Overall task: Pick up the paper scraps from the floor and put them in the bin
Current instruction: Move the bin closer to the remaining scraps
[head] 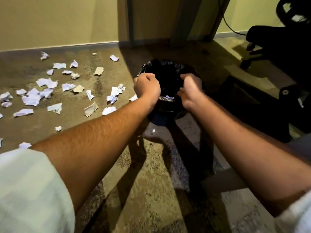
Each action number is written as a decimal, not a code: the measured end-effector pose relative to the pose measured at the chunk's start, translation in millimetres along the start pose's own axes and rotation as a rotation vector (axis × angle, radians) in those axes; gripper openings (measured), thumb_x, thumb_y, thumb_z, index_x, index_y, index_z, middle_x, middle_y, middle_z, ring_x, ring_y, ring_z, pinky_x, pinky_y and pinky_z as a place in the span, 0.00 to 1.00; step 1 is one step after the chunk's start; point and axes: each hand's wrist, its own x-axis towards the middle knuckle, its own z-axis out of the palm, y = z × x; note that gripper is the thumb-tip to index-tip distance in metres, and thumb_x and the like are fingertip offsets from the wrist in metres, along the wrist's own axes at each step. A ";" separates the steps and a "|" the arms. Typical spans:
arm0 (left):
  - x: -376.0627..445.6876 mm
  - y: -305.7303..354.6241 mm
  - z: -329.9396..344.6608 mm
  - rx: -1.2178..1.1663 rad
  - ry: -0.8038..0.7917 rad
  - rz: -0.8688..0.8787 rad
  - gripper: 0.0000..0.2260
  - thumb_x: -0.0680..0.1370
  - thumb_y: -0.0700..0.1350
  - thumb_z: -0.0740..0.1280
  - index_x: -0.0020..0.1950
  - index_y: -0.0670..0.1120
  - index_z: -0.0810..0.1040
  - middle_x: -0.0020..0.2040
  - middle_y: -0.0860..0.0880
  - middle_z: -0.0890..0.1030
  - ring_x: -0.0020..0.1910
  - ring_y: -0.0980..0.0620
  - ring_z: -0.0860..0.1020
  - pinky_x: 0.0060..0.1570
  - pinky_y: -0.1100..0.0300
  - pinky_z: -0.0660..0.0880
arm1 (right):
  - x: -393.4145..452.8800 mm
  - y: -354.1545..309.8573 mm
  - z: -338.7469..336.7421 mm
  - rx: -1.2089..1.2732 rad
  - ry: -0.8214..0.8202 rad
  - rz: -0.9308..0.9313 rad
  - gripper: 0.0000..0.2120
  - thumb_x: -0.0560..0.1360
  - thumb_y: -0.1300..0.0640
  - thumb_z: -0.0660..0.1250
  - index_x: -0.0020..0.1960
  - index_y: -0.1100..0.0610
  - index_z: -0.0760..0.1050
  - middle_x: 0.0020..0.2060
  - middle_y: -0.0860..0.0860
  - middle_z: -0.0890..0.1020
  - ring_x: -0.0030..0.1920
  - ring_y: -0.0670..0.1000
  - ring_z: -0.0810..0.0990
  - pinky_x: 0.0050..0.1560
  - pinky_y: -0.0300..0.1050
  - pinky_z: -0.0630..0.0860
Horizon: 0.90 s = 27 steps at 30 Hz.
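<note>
A round bin [161, 115] lined with a black bag [165, 68] stands on the floor in the middle. A few white scraps [167, 97] lie inside it. My left hand [147, 86] is a closed fist at the bin's left rim, and I cannot see whether anything is in it. My right hand [191, 91] hangs over the right rim with fingers curled down into the opening and its palm hidden. Several torn and crumpled paper scraps [33, 98] are scattered over the floor to the left. One small scrap [153, 131] lies just in front of the bin.
A black wheeled office chair [276, 47] stands at the right, beside a dark object [252, 105] next to the bin. Wooden furniture legs [178, 22] and a cable [230, 26] rise behind the bin. The wall with its skirting board [58, 46] bounds the floor at the back.
</note>
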 end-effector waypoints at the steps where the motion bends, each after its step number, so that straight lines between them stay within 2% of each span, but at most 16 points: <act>1: -1.1 -4.3 -3.2 0.074 0.017 -0.001 0.09 0.80 0.44 0.60 0.49 0.51 0.81 0.63 0.44 0.79 0.63 0.43 0.75 0.61 0.57 0.70 | -0.1 0.7 -2.3 -0.179 0.085 -0.065 0.10 0.80 0.61 0.64 0.57 0.64 0.79 0.39 0.53 0.79 0.40 0.54 0.81 0.29 0.40 0.73; 3: -4.2 -11.8 -4.9 0.134 0.005 -0.083 0.08 0.80 0.45 0.63 0.57 0.49 0.77 0.69 0.44 0.71 0.68 0.42 0.69 0.65 0.56 0.67 | 4.5 5.3 -10.5 -0.461 0.186 -0.163 0.14 0.78 0.62 0.65 0.61 0.66 0.80 0.46 0.56 0.84 0.51 0.59 0.84 0.36 0.45 0.75; 4: -6.7 -15.1 -4.7 0.137 -0.035 -0.124 0.12 0.79 0.44 0.65 0.62 0.48 0.74 0.71 0.45 0.66 0.68 0.42 0.69 0.65 0.56 0.66 | 5.7 7.7 -14.8 -0.563 0.208 -0.184 0.16 0.79 0.62 0.64 0.65 0.63 0.80 0.55 0.56 0.85 0.59 0.58 0.83 0.44 0.45 0.78; 6: -9.1 -19.2 -4.1 0.122 -0.093 -0.123 0.20 0.79 0.43 0.68 0.69 0.47 0.68 0.73 0.46 0.60 0.64 0.43 0.71 0.61 0.58 0.68 | 14.8 16.9 -24.1 -0.750 0.256 -0.225 0.18 0.81 0.59 0.65 0.70 0.54 0.79 0.68 0.52 0.78 0.68 0.56 0.76 0.59 0.42 0.74; 7: -9.0 -20.8 -3.9 0.119 -0.115 -0.117 0.24 0.78 0.42 0.68 0.72 0.46 0.65 0.73 0.46 0.59 0.62 0.44 0.73 0.58 0.60 0.68 | 19.3 20.7 -28.8 -0.804 0.298 -0.246 0.18 0.81 0.58 0.67 0.71 0.51 0.77 0.71 0.52 0.74 0.71 0.56 0.72 0.67 0.47 0.73; 9: -8.1 -22.5 -3.1 0.113 -0.148 -0.133 0.29 0.78 0.41 0.69 0.75 0.45 0.60 0.75 0.44 0.61 0.63 0.44 0.73 0.59 0.61 0.69 | 25.4 25.9 -34.8 -0.837 0.377 -0.256 0.23 0.79 0.59 0.69 0.73 0.49 0.72 0.74 0.53 0.67 0.73 0.58 0.66 0.72 0.55 0.71; 11: -7.8 -23.3 -2.2 0.095 -0.154 -0.162 0.30 0.77 0.42 0.69 0.75 0.42 0.59 0.74 0.42 0.67 0.67 0.42 0.73 0.64 0.56 0.72 | 31.4 29.4 -37.4 -0.786 0.399 -0.184 0.30 0.77 0.59 0.71 0.77 0.52 0.65 0.77 0.55 0.63 0.75 0.60 0.64 0.73 0.58 0.70; 13: -8.6 -25.9 -1.2 0.052 -0.156 -0.192 0.26 0.78 0.43 0.67 0.73 0.41 0.61 0.70 0.42 0.73 0.65 0.41 0.75 0.65 0.52 0.73 | 34.8 33.8 -38.9 -0.643 0.373 -0.099 0.35 0.77 0.56 0.72 0.79 0.55 0.61 0.77 0.56 0.64 0.74 0.61 0.68 0.71 0.56 0.72; 17: -9.1 -33.0 -1.5 -0.033 -0.205 -0.233 0.22 0.80 0.45 0.64 0.71 0.43 0.62 0.65 0.43 0.76 0.58 0.44 0.75 0.64 0.51 0.75 | 36.0 50.2 -34.7 -0.436 0.216 -0.015 0.26 0.79 0.56 0.66 0.75 0.61 0.66 0.67 0.56 0.76 0.59 0.55 0.78 0.55 0.44 0.74; 19: -8.8 -35.1 -3.5 -0.044 -0.207 -0.230 0.21 0.80 0.45 0.64 0.71 0.43 0.63 0.64 0.43 0.76 0.59 0.44 0.76 0.64 0.50 0.75 | 33.6 55.2 -30.3 -0.366 0.180 -0.012 0.24 0.78 0.58 0.64 0.73 0.61 0.67 0.64 0.56 0.78 0.58 0.55 0.79 0.54 0.44 0.76; 23: -8.7 -38.9 -12.1 -0.038 -0.136 -0.259 0.20 0.78 0.48 0.64 0.68 0.44 0.64 0.58 0.47 0.76 0.62 0.41 0.75 0.66 0.46 0.72 | 26.9 54.2 -11.9 -0.397 0.212 -0.066 0.21 0.77 0.58 0.64 0.69 0.62 0.69 0.60 0.56 0.79 0.57 0.56 0.79 0.55 0.46 0.76; 25: -5.6 -41.7 -19.6 -0.061 -0.073 -0.253 0.20 0.78 0.47 0.63 0.68 0.44 0.64 0.58 0.46 0.75 0.60 0.43 0.74 0.61 0.50 0.72 | 26.3 57.5 0.6 -0.403 0.205 -0.067 0.23 0.73 0.53 0.64 0.65 0.62 0.71 0.55 0.56 0.79 0.53 0.56 0.79 0.48 0.47 0.76; 27: -3.8 -44.0 -31.6 -0.084 -0.025 -0.236 0.19 0.80 0.45 0.62 0.69 0.42 0.65 0.56 0.47 0.74 0.54 0.46 0.73 0.52 0.55 0.69 | 18.5 59.3 13.8 -0.391 0.169 -0.055 0.26 0.71 0.50 0.63 0.66 0.62 0.70 0.57 0.56 0.79 0.54 0.55 0.79 0.48 0.46 0.76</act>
